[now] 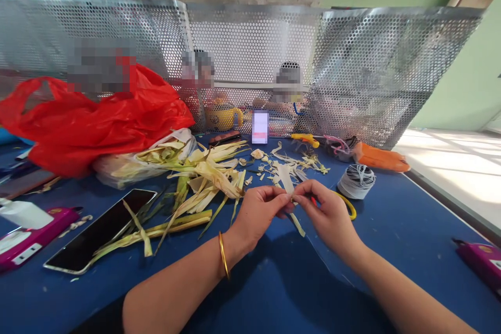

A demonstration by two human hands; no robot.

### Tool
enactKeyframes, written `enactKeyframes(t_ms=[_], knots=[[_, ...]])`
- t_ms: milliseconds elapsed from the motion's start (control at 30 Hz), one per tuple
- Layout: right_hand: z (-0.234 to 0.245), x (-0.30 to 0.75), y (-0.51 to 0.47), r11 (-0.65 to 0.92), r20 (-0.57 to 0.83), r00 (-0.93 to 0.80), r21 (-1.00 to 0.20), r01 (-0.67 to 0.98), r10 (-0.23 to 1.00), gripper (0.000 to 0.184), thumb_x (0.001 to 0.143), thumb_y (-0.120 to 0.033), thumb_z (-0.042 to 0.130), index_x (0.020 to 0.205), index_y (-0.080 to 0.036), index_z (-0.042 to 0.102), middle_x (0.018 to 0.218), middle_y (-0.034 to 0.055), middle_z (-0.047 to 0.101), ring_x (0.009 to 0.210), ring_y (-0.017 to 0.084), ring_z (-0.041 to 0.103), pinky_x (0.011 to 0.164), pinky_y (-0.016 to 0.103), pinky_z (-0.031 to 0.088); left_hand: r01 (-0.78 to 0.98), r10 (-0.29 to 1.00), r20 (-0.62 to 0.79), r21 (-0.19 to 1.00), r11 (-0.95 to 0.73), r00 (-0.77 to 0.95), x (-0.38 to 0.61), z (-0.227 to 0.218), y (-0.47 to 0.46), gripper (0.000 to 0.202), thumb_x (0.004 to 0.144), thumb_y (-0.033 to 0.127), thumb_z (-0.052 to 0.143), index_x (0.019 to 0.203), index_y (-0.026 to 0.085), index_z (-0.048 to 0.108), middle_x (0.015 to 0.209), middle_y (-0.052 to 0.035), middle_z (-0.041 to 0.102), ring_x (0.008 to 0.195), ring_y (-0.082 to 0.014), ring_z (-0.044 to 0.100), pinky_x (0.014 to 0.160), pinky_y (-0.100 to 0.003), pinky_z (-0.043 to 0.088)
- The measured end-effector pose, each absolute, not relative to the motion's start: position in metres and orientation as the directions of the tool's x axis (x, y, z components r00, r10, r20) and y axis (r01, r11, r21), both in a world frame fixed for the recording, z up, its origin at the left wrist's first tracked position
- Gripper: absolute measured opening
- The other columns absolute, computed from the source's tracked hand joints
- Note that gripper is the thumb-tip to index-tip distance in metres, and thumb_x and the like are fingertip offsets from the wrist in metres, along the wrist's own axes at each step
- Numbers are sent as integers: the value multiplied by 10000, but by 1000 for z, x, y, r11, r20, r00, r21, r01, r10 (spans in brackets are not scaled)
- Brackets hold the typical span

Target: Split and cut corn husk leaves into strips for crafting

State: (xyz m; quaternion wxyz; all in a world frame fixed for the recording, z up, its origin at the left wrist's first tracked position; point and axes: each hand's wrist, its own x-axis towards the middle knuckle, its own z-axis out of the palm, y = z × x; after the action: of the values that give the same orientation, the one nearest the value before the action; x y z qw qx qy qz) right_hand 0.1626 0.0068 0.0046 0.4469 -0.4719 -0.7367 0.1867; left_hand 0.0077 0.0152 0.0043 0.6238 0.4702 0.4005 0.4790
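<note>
My left hand (pixel 258 211), with a gold bangle at its wrist, is closed in a pinch on a pale corn husk strip (pixel 285 176) that stands up above the fingers. My right hand (pixel 326 214) pinches at the base of the same piece, its fingertips meeting the left ones. A thin greenish husk end (pixel 298 225) hangs below the fingers. Partly hidden behind my right hand is a yellow loop-shaped handle (pixel 350 207). A spool of whitish cord (pixel 357 182) stands just beyond that hand. Dried corn husks (pixel 213 175) are heaped left of my hands.
A black-screened phone (pixel 105 229) and a purple power strip (pixel 43 232) lie at left. Behind are a red plastic bag (pixel 105 120), an upright lit phone (pixel 260 128), husk scraps (pixel 258 154), a yellow tool (pixel 306 139) and an orange package (pixel 381 157). A perforated metal screen (pixel 250 36) borders the table.
</note>
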Motion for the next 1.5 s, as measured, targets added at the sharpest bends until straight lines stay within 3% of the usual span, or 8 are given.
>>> enactKeyframes(t_ms=[433,533,633,733,833,1133,1367,1500], knots=[[8,164,11,325,318,-68,-918,226,946,158,776,-315,649,814,-194,555,689,-8,603,640,145,592,606,271,481,-252,957,-108,951,179,270,8,-1,16,265,641,378,787,682,137,684,648,-31,663,615,-119,588,646,-253,476],[11,167,10,465,470,-70,-820,335,880,90,816,-277,621,846,-203,581,757,12,617,708,159,602,661,289,489,-305,946,-157,920,245,284,6,0,17,263,641,374,784,703,140,683,660,-26,654,616,-114,585,610,-238,461],[12,170,9,645,644,-208,-574,505,736,42,853,-211,592,847,-219,633,838,30,637,817,175,602,738,309,472,-331,929,-181,898,290,323,4,3,16,260,641,371,776,695,135,680,645,-25,635,613,-114,575,578,-226,438],[12,171,8,721,707,-337,-348,599,621,128,881,-167,560,875,-234,669,856,27,660,850,172,612,782,324,442,-317,923,-184,901,296,337,4,4,16,255,650,374,758,688,135,677,638,-28,623,609,-112,560,557,-218,420],[11,172,8,739,722,-394,-239,630,569,161,891,-162,544,902,-246,681,849,19,672,835,167,624,811,340,425,-286,933,-175,920,269,315,3,4,15,228,661,364,742,680,147,674,654,-29,621,633,-120,564,558,-217,417],[9,170,9,724,726,-357,-276,632,588,114,894,-204,574,859,-236,678,819,13,677,821,161,625,812,331,427,-190,958,-71,973,127,277,3,2,16,237,716,390,692,687,159,649,664,-20,629,667,-130,575,580,-223,425],[10,170,10,718,702,-379,-270,641,603,120,898,-191,561,807,-220,634,791,14,671,796,166,619,828,341,406,-215,960,-76,967,137,270,5,0,15,215,713,362,700,675,164,626,673,-8,625,699,-131,587,601,-219,440],[10,166,9,683,650,-361,-347,642,669,143,907,-189,534,778,-216,590,790,19,661,796,177,608,803,342,398,-251,971,-96,956,152,220,7,-2,15,214,688,355,726,709,152,661,701,-20,650,717,-141,603,642,-235,459]])
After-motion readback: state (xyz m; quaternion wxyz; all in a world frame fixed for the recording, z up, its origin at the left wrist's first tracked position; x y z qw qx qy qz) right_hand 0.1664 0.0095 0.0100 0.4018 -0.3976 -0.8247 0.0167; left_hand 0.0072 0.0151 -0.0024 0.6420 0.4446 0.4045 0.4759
